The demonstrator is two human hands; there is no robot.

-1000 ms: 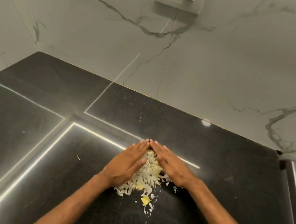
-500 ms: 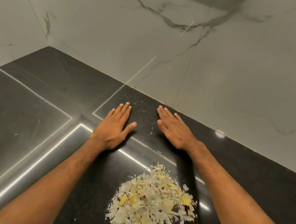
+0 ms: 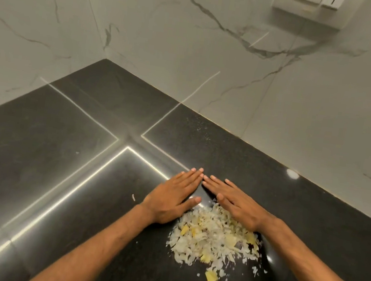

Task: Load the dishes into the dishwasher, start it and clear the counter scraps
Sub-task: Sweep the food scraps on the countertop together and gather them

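A pile of white and yellow vegetable scraps (image 3: 211, 240) lies on the black stone counter (image 3: 59, 159). My left hand (image 3: 172, 197) rests flat on the counter at the pile's far left edge, fingers together. My right hand (image 3: 237, 203) lies flat at the pile's far right edge, its palm over some scraps. The fingertips of both hands nearly meet behind the pile, forming a wedge. Neither hand holds anything. A few loose scraps (image 3: 211, 278) sit nearer to me.
Marble wall tiles (image 3: 192, 47) rise behind the counter and meet at a corner on the left. A wall socket (image 3: 308, 5) sits at the top right. One stray scrap (image 3: 133, 197) lies left of my left hand. Bright light strips reflect on the counter.
Both hands, which half a second ago lay spread apart beyond the pile, have drawn back toward me and closed together behind the scraps. The view has shifted to the left.
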